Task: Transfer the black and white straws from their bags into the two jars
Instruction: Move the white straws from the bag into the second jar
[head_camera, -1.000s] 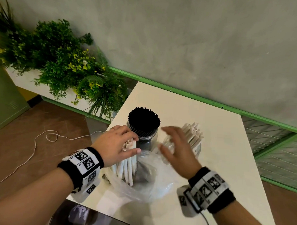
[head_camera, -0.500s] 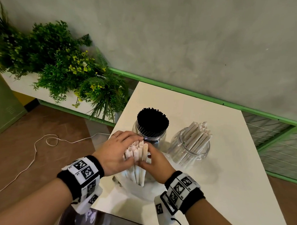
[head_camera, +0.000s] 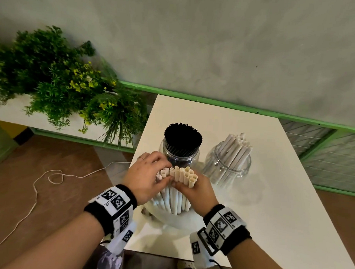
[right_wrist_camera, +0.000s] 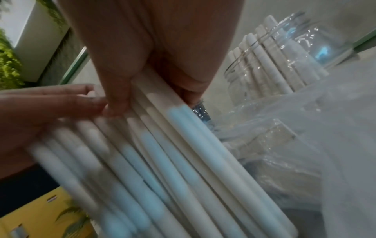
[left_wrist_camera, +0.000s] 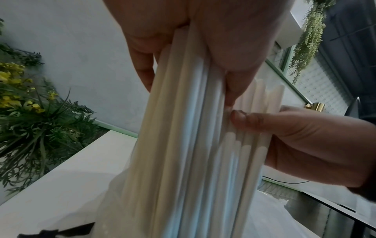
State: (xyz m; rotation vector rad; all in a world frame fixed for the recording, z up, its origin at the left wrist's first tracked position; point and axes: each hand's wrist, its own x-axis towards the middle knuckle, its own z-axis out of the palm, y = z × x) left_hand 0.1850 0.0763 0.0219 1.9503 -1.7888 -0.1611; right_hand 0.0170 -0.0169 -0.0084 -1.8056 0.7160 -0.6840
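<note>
A bundle of white straws stands upright in a crumpled clear bag on the white table. My left hand grips the bundle's left part near the top, and my right hand grips the right part. Behind them stands a clear jar packed with black straws. To its right a second clear jar holds white straws leaning right. In the left wrist view the white straws run down from my palm, with the right hand's thumb pressing on them. In the right wrist view the straws fan out beside the bag.
A planter of green foliage with yellow flowers sits left of the table, against the grey wall. A white cord loops over the brown floor. A green rail runs along the wall behind the table. The table's near edge lies just under my wrists.
My right hand has come away from the bag's right side to the bundle and now grips it beside the left hand. The straws' tops stand higher and more gathered.
</note>
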